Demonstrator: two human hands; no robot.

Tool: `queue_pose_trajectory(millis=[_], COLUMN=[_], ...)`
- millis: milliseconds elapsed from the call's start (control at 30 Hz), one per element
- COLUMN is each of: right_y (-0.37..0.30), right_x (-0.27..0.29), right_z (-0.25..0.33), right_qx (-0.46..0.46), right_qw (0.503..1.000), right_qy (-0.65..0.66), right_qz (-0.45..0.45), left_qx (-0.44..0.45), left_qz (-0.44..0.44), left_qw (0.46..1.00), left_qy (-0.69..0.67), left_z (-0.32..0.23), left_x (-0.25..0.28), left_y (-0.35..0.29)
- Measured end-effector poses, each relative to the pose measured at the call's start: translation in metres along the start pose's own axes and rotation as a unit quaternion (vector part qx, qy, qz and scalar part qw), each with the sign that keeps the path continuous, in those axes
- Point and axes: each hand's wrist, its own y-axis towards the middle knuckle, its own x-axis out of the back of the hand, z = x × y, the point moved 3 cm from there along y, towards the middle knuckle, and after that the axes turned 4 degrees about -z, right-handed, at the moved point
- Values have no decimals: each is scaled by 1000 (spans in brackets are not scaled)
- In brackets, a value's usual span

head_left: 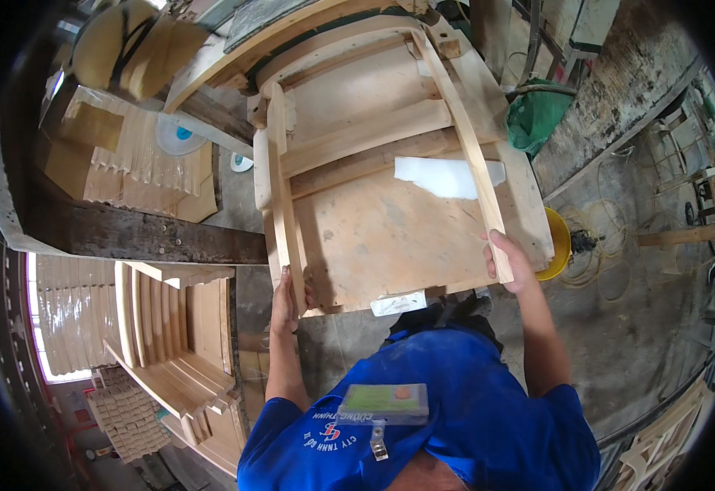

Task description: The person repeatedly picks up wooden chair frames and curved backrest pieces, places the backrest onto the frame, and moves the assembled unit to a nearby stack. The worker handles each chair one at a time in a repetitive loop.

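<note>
Both my hands hold a pale wooden frame [366,139] with two long side rails and a crosspiece between them. My left hand [285,303] is wrapped round the near end of the left rail. At the near end of the right rail, my right hand [511,262] grips the wood with its fingers bent over it. The frame lies over a large plywood board [382,237], its far end near a curved wooden piece. A torn white sheet [439,177] lies on the board, partly under the right rail.
A yellow bucket [559,244] stands right of the board, with a green bag [539,119] beyond it. Stacked curved wooden parts [161,315] stand at left, below a dark beam [137,233]. A hose [611,254] coils on the floor at right.
</note>
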Motion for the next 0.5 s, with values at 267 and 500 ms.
queue_pose_trajectory(millis=[267,500], right_y=[2,-3], right_x=[0,-2], right_z=[0,9], right_qx=[-2,-28], right_qw=[1000,999], right_qy=[-3,-22], right_qz=[5,-32], left_qx=[49,101], left_qz=[34,42], left_qw=[997,994], left_qy=[-41,-2], left_z=[-6,-13], left_x=[-10,-15], left_y=[-6,-6])
